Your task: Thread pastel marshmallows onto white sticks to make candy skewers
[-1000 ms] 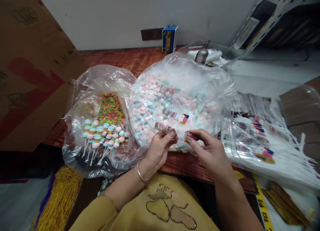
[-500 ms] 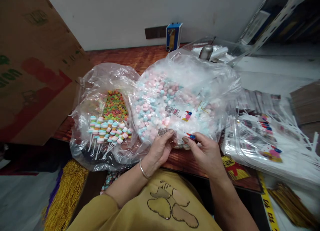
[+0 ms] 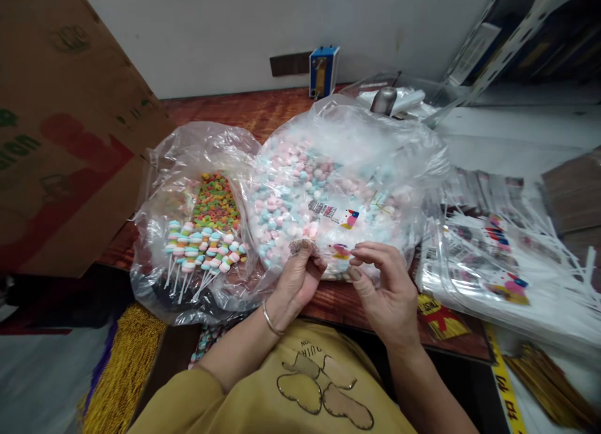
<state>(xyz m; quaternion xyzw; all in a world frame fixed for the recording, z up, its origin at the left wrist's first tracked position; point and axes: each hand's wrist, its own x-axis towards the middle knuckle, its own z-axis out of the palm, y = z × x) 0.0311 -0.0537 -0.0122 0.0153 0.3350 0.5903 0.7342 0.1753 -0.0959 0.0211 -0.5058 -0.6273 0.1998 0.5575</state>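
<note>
My left hand [image 3: 297, 277] and my right hand [image 3: 382, 284] both pinch a small clear printed packet [image 3: 334, 253] in front of my chest, one hand at each end. Right behind the packet lies a big clear bag of pink, blue and white marshmallow candies [image 3: 300, 196]. To its left an open clear bag [image 3: 188, 171] holds marshmallow lollipops on white sticks [image 3: 197, 249] and a heap of coloured cereal rings [image 3: 215, 199]. Another printed packet [image 3: 334, 213] rests on the candies.
A cardboard box [image 3: 61, 139] stands at the left. A pile of clear printed packets [image 3: 498, 265] and white sticks covers the right. A blue device [image 3: 322, 71] sits by the wall. Gold twist ties [image 3: 117, 371] lie at lower left and gold twist ties [image 3: 549, 384] at lower right.
The hands have come closer together on the packet, and the fingers of my right hand have lifted and spread. The view has shifted slightly.
</note>
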